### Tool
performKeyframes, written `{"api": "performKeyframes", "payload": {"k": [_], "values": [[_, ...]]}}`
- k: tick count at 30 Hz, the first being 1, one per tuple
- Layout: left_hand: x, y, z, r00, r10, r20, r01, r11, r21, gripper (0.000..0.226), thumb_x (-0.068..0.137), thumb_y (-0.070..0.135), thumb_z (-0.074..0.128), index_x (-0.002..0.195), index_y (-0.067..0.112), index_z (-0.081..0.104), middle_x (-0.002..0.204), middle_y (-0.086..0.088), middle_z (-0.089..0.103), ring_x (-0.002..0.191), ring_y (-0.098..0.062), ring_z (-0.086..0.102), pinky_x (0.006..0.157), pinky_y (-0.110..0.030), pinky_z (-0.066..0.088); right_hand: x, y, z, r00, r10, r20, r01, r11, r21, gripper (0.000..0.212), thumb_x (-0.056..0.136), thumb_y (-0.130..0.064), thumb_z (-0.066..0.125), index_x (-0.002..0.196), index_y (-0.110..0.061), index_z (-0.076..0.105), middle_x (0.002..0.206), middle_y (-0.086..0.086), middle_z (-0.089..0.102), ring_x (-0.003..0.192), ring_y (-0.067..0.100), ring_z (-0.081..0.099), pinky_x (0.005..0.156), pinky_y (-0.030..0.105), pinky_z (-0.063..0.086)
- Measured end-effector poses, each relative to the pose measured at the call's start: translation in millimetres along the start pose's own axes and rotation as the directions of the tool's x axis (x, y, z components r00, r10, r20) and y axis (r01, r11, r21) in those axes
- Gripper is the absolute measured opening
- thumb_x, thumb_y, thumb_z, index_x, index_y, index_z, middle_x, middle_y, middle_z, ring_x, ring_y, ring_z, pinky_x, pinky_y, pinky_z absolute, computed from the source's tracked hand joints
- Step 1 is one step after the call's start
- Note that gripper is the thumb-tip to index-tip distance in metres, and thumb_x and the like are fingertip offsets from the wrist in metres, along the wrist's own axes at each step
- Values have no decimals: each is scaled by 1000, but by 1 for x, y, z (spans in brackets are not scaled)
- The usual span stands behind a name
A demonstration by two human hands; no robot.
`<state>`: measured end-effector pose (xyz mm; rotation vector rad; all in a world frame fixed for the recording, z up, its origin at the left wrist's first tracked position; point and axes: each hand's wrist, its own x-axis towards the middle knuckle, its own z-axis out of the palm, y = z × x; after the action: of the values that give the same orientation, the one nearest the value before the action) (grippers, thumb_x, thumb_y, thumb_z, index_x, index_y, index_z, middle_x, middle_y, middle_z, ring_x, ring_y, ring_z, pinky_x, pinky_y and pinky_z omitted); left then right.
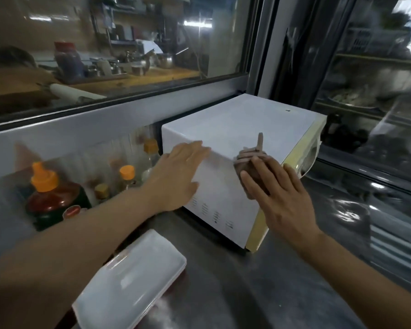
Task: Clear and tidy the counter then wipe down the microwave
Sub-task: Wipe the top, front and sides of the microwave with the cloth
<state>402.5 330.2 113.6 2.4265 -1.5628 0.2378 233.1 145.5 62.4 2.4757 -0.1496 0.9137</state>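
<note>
Right hand (274,186) flat, pressing cloth (249,160) on microwave (235,124) | left hand (176,176) flat, holding nothing

2 bare forearms, no sleeves in view; left hand (176,172), right hand (278,193) ungloved, w/o rings.

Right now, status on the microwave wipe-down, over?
Left hand flat on microwave side. Right hand presses brown cloth at top edge. White lidded container on counter, clear of hands.
</note>
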Motion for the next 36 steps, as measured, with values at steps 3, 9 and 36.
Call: {"api": "performKeyframes", "payload": {"k": [3,9,36], "values": [[20,-20,2,998,15,-53,-11,998,62,77,88,17,57,150,22,11,159,-3,6,145,-24,9,115,-47,19,6,1,-1,997,-4,72,9,998,-69,57,86,-13,34,142,-17,31,149,20,29,137,38,25,113,51,18],[40,-52,27,995,30,-100,-29,999,13,80,83,16,62,148,27,18,158,1,14,145,-21,12,114,-45,14,17,-24,14,998,45,50,-34,979,-203,60,88,-11,34,148,-14,27,155,11,21,144,26,13,117,46,8],[70,-124,8,988,156,5,-156,988,20,79,80,12,65,147,26,26,146,-6,32,133,-27,31,105,-50,35,6,-79,86,944,-154,292,231,940,-252,55,89,-19,35,143,-11,36,150,9,36,145,29,11,119,43,-4]]}}
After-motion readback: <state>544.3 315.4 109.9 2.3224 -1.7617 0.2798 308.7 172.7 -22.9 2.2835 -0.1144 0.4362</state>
